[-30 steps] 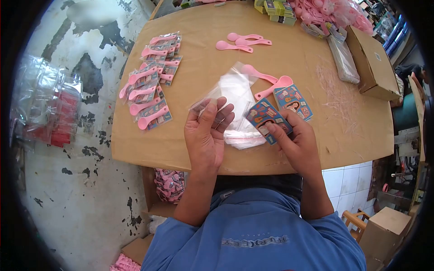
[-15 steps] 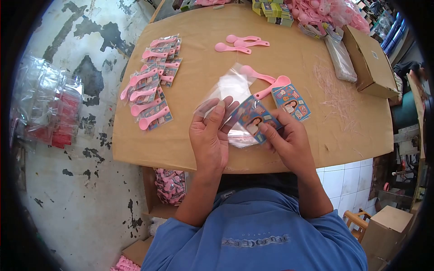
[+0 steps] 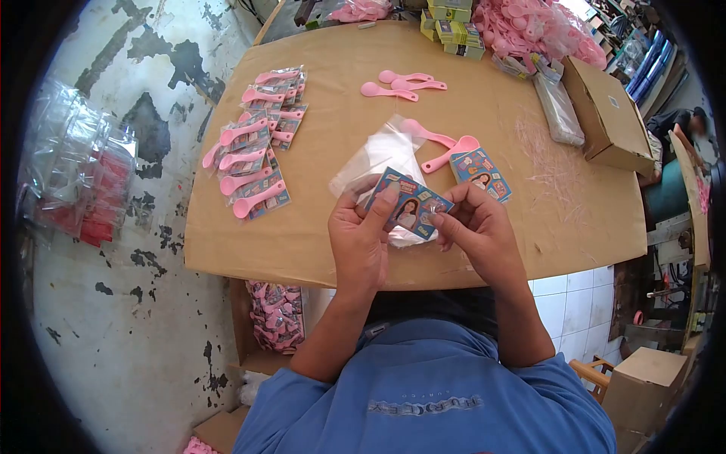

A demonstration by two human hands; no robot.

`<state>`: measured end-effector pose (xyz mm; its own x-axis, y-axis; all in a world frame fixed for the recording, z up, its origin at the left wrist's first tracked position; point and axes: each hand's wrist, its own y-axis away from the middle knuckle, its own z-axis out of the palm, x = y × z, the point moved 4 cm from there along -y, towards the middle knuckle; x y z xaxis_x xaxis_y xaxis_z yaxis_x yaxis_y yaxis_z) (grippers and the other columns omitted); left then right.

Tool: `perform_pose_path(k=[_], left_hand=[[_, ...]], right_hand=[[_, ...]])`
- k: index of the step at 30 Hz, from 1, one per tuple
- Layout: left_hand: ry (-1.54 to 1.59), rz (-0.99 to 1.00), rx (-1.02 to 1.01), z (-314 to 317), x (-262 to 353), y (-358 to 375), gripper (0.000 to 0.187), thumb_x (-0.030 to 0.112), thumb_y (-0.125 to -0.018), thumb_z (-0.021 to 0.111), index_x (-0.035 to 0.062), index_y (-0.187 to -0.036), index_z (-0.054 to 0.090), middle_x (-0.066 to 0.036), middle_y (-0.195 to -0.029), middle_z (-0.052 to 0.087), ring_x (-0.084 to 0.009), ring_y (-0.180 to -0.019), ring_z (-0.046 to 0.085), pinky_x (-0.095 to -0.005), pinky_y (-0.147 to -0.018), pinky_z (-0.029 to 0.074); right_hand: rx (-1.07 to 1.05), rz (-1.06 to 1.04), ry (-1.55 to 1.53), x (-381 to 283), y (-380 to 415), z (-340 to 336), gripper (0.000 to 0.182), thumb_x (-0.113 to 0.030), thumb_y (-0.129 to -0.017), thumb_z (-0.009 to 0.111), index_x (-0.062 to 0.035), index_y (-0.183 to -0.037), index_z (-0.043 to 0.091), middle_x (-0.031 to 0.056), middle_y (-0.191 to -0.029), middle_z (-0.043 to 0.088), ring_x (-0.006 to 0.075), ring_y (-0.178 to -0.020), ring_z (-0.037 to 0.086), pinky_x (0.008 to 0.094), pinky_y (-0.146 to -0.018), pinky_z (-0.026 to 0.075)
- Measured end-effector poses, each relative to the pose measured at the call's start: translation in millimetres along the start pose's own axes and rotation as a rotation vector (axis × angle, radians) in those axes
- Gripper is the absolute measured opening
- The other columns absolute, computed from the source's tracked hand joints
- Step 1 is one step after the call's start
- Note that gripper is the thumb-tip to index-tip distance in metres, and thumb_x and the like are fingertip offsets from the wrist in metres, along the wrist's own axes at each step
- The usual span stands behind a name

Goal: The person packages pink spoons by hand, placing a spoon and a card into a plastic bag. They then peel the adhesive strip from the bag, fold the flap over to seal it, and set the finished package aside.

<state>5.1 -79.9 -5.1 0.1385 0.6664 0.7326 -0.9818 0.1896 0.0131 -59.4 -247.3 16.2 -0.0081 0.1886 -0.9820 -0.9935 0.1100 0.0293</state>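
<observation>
A blue printed card (image 3: 407, 213) is held between both hands over the near part of the table. My left hand (image 3: 363, 234) pinches its left end, thumb on top. At its right end the fingers of my right hand (image 3: 480, 227) are closed on the card's edge, with a bit of clear plastic there. Under and behind the card lie clear plastic bags (image 3: 370, 163). Two loose pink spoons (image 3: 431, 135) rest just beyond, beside a stack of blue cards (image 3: 484, 175). Packed spoons with cards (image 3: 261, 198) lie in overlapping rows at the left.
Several pink spoons (image 3: 393, 91) lie farther back. Yellow-green card bundles (image 3: 460, 34), a heap of pink spoons (image 3: 522, 30), a clear-wrapped pack (image 3: 560, 110) and a cardboard box (image 3: 607, 113) stand along the back right. Plastic bags (image 3: 83, 166) lie at the far left.
The card has turned flatter and moved left, and my left hand, open before, now grips its left end. The view has shifted slightly.
</observation>
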Motion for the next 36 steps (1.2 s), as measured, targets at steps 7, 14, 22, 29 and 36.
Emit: perform_pose_path(k=[7,14,22,29,36], left_hand=[[-0.042,-0.030,-0.060,6,-8,2,0.034,0.003,-0.100,0.071,-0.0042,-0.131,0.061,-0.014,-0.122,0.073,-0.0208,-0.107,0.073,-0.0351,-0.097,0.060],[0.001,0.014,-0.090,21,-2,-3,0.061,-0.001,-0.102,0.061,0.0066,-0.159,0.040,-0.025,-0.154,0.053,-0.0298,-0.142,0.055,-0.0450,-0.113,0.053],[0.299,-0.020,-0.161,34,2,-11,0.069,0.007,-0.107,0.054,0.0222,-0.167,0.022,-0.020,-0.138,0.063,-0.0322,-0.126,0.066,-0.0524,-0.111,0.055],[0.387,-0.055,-0.255,33,-6,-9,0.063,0.011,-0.109,0.055,0.0200,-0.165,0.026,-0.013,-0.118,0.065,-0.0231,-0.107,0.069,-0.0430,-0.095,0.062],[0.358,-0.075,-0.129,18,-2,-10,0.058,0.020,-0.109,0.060,0.0135,-0.161,0.033,-0.008,-0.110,0.064,-0.0163,-0.096,0.065,-0.0368,-0.087,0.059]], right_hand=[[0.124,-0.081,-0.070,9,-6,19,0.022,-0.010,-0.101,0.074,-0.0031,-0.113,0.058,0.0004,-0.094,0.066,0.0048,-0.082,0.064,0.0217,-0.070,0.052],[0.051,-0.091,-0.110,11,-11,17,0.027,-0.012,-0.104,0.069,0.0033,-0.127,0.065,0.0055,-0.104,0.072,0.0094,-0.086,0.070,0.0234,-0.072,0.056],[0.136,0.012,-0.192,21,-2,29,0.019,-0.013,-0.100,0.076,-0.0027,-0.105,0.061,0.0005,-0.088,0.066,0.0041,-0.068,0.059,0.0216,-0.058,0.047],[0.139,-0.070,-0.128,23,-4,29,0.019,-0.010,-0.099,0.077,-0.0051,-0.102,0.058,-0.0019,-0.088,0.061,0.0029,-0.079,0.057,0.0211,-0.061,0.044],[0.221,-0.507,0.532,-17,0,36,0.028,0.001,-0.087,0.081,-0.0034,-0.110,0.065,0.0043,-0.093,0.062,0.0124,-0.080,0.062,0.0258,-0.063,0.050]])
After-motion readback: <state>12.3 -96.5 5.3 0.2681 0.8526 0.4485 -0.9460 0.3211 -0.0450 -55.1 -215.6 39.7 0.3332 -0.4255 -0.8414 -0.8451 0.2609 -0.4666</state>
